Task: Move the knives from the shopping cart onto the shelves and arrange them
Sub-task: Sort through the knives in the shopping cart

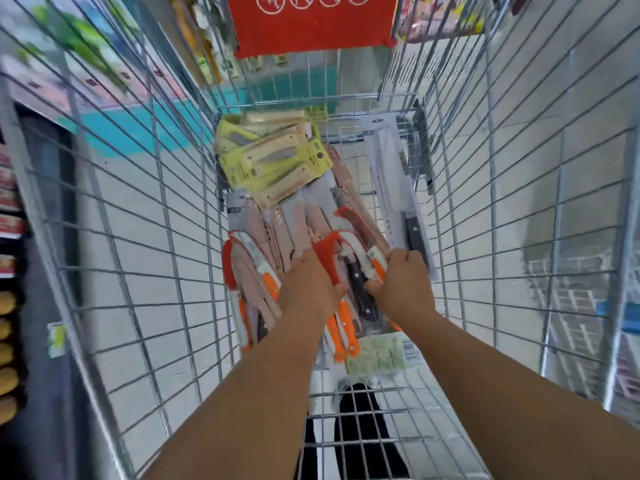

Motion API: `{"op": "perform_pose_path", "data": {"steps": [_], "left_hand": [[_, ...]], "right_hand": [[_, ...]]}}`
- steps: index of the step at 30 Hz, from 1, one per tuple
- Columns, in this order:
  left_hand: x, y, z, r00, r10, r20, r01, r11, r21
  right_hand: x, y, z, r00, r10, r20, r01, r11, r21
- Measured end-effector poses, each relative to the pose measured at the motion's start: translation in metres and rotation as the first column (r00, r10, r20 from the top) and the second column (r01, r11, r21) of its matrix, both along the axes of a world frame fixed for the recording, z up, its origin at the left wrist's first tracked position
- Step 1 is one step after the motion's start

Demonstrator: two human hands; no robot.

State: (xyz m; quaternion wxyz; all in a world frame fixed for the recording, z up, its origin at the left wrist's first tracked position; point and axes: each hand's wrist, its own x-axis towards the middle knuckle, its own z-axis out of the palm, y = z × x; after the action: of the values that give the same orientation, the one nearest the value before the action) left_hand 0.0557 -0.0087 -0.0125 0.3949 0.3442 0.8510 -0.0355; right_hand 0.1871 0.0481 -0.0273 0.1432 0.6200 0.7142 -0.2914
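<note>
Both hands (356, 285) gripping orange-handled knives (341, 327) in shopping cart (145, 237), handles toward person, blades seemingly pointing away

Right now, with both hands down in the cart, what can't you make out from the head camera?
- Fingertips of left hand and right hand: curled under, hidden among the orange-handled knives.
- Shelves: cut off by the left edge, blurred.
- Yellow knife packs: print too small.
- Lower knife layers: covered by the top ones.

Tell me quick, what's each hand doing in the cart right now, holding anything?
Left hand: fingers curled, gripping an orange-handled knife pack in the shopping cart.
Right hand: fingers curled, pinching another orange-and-white knife pack beside it.
</note>
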Motion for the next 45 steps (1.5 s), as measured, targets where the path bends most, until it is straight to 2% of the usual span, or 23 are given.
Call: {"op": "perform_pose_path", "data": {"steps": [4, 8, 12, 15, 18, 21, 24, 27, 31, 35, 38, 40, 42, 45], "left_hand": [[0.026, -0.003, -0.003, 0.998, 0.038, -0.045, -0.040, 0.998, -0.038], [0.041, -0.004, -0.009, 0.973, 0.229, -0.021, -0.230, 0.973, -0.013], [0.046, -0.006, -0.016, 0.939, 0.343, -0.040, -0.344, 0.939, -0.013], [0.041, -0.012, -0.026, 0.954, 0.294, -0.062, -0.294, 0.956, 0.012], [0.032, -0.017, -0.020, 0.971, 0.240, -0.006, -0.239, 0.970, 0.035], [0.021, -0.019, -0.003, 0.977, 0.176, 0.121, -0.185, 0.980, 0.070], [0.007, -0.016, 0.016, 0.936, 0.171, 0.308, -0.223, 0.964, 0.143], [-0.004, -0.010, 0.025, 0.857, 0.228, 0.462, -0.351, 0.915, 0.198], [0.001, 0.000, 0.033, 0.810, 0.218, 0.545, -0.408, 0.877, 0.256], [0.008, -0.001, 0.032, 0.775, 0.209, 0.597, -0.406, 0.888, 0.217], [0.007, -0.004, 0.030, 0.810, 0.192, 0.554, -0.367, 0.903, 0.224], [0.004, -0.007, 0.027, 0.814, 0.198, 0.546, -0.361, 0.909, 0.208], [0.000, -0.010, 0.028, 0.831, 0.163, 0.532, -0.325, 0.919, 0.225], [-0.010, -0.015, 0.027, 0.895, 0.022, 0.446, -0.154, 0.953, 0.263]], "right_hand": [[-0.001, -0.003, -0.001, 0.999, 0.038, 0.015, -0.038, 0.999, 0.020], [-0.002, -0.006, -0.002, 0.995, 0.085, 0.048, -0.087, 0.996, 0.036], [-0.001, -0.008, -0.001, 0.998, 0.050, 0.037, -0.051, 0.999, 0.012], [-0.001, -0.008, 0.002, 0.995, 0.065, 0.072, -0.063, 0.998, -0.022], [-0.002, -0.011, 0.004, 0.997, 0.052, 0.065, -0.047, 0.996, -0.081], [-0.003, -0.012, 0.008, 1.000, 0.016, 0.017, -0.014, 0.995, -0.103], [-0.002, -0.005, 0.018, 0.999, 0.052, 0.003, -0.052, 0.995, -0.089], [-0.006, -0.001, 0.037, 0.984, -0.041, -0.176, 0.007, 0.981, -0.192], [-0.014, -0.006, 0.057, 0.912, -0.182, -0.369, 0.019, 0.915, -0.403], [-0.013, -0.012, 0.077, 0.888, -0.194, -0.417, -0.055, 0.855, -0.516], [-0.009, -0.019, 0.079, 0.913, -0.216, -0.346, -0.054, 0.777, -0.627], [-0.008, -0.025, 0.082, 0.944, -0.144, -0.298, -0.085, 0.766, -0.638], [-0.005, -0.031, 0.078, 0.942, -0.139, -0.305, -0.090, 0.772, -0.629], [0.004, -0.033, 0.067, 0.962, -0.069, -0.265, -0.065, 0.882, -0.467]]}}
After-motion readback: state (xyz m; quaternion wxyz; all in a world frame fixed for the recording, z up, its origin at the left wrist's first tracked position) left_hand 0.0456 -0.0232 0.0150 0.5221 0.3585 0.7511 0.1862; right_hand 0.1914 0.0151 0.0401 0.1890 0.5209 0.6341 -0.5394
